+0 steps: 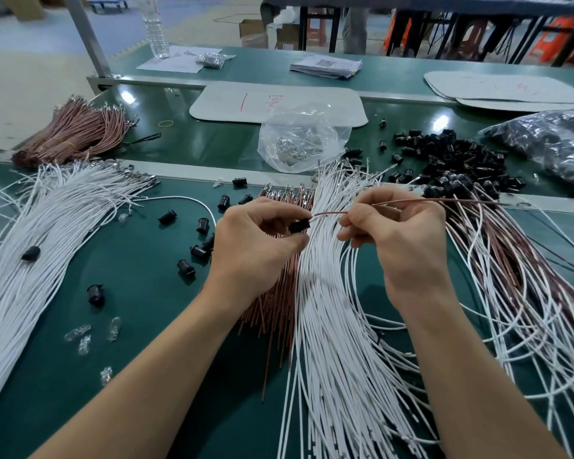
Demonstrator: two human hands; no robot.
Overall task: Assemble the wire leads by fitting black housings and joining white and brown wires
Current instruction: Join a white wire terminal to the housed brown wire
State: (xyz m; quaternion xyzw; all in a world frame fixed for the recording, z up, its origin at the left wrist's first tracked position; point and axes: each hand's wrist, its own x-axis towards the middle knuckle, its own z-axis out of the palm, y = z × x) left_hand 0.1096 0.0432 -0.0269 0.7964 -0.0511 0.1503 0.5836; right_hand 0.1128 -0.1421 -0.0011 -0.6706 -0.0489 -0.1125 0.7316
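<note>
Centre frame, the left hand (256, 240) pinches a black housing (299, 225) in its fingers. The right hand (401, 233) fingers pinch a brown wire (411, 203), its tip at the housing's mouth. White wires (332, 342) lie beneath. Bare desk (140, 342) opens lower left, dotted with loose housings (186, 266).

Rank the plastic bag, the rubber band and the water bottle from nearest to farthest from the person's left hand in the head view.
From the left hand:
1. Plastic bag, just beyond the hand, mid-table.
2. Rubber band, farther back on the left.
3. Water bottle, far back left, on the rear bench.
</note>
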